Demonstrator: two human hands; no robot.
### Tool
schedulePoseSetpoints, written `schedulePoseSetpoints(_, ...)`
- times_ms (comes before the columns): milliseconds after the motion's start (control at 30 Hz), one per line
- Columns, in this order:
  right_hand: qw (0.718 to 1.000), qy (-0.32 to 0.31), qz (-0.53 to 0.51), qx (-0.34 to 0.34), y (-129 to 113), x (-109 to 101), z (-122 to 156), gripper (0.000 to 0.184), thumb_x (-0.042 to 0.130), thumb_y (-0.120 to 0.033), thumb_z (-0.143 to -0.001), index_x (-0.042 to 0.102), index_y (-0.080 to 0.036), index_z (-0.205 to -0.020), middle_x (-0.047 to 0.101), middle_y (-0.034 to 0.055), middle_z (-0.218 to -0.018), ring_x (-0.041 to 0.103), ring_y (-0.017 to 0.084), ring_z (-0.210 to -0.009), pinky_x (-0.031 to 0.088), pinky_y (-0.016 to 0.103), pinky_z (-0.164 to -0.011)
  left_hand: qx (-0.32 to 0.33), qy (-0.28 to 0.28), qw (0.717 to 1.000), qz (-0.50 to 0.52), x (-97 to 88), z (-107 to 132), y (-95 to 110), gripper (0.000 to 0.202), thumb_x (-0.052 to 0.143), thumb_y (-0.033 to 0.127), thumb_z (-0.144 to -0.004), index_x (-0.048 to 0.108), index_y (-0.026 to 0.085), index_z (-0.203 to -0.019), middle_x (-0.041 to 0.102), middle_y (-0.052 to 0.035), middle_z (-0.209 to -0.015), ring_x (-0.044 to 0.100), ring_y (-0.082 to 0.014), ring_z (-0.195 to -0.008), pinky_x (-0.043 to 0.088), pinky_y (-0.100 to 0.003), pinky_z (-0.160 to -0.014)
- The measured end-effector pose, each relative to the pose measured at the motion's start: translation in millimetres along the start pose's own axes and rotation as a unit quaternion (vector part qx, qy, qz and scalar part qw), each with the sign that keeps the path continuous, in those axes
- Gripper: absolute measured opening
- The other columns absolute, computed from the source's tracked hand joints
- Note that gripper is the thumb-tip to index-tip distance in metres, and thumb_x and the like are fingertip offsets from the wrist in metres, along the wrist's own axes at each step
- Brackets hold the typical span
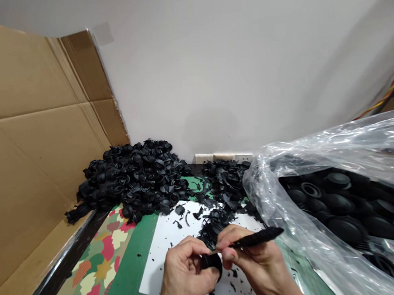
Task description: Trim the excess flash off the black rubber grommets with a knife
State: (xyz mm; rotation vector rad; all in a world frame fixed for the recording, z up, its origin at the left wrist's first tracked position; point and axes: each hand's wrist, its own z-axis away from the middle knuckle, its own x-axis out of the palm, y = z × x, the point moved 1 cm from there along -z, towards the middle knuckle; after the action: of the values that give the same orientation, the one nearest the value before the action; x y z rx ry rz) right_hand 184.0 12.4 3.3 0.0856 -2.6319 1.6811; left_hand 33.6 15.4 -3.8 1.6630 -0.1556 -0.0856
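My left hand is closed around a black rounded rubber part, with the thumb pressed on its near side. In my right hand is a slim knife with a black wrapped handle, gripped like a pen. Its thin pale tip meets the upper edge of the rubber part, and the fingers of both hands nearly touch there. Beneath them lies a white sheet strewn with black scraps. A heap of black trimmings sits just beyond the hands.
Ribbed black rubber parts are piled at the back left beside a cardboard box. On the right, a clear plastic bag stands open, holding many round black parts. Wall sockets sit low behind the table. A green mat lies underneath.
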Motion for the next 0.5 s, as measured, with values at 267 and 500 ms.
schedulePoseSetpoints(267,0.985,0.131,0.113,0.028,11,-30,-9,0.011,0.062,-0.032,-0.079,0.064,-0.021,-0.079,0.059,-0.0010,-0.055,0.056,0.015,-0.048,0.046,0.027,-0.047,0.018,0.032,0.996,-0.081,1.3,0,6,0.021,0.059,0.001,-0.052,0.064,0.017,-0.064,0.058,-0.0017,-0.069,0.054,-0.0130,-0.056,0.038,-0.020,-0.046)
schedulePoseSetpoints(500,0.988,0.100,0.019,0.119,15,-20,-10,0.028,0.064,-0.044,-0.074,0.061,-0.017,-0.079,0.061,0.0011,-0.057,0.058,0.017,-0.052,0.048,0.029,-0.051,0.046,0.051,0.990,-0.125,-4.1,-1,3,0.021,0.060,0.001,-0.053,0.060,0.017,-0.067,0.055,0.0010,-0.074,0.039,-0.0048,-0.043,0.030,-0.018,-0.039)
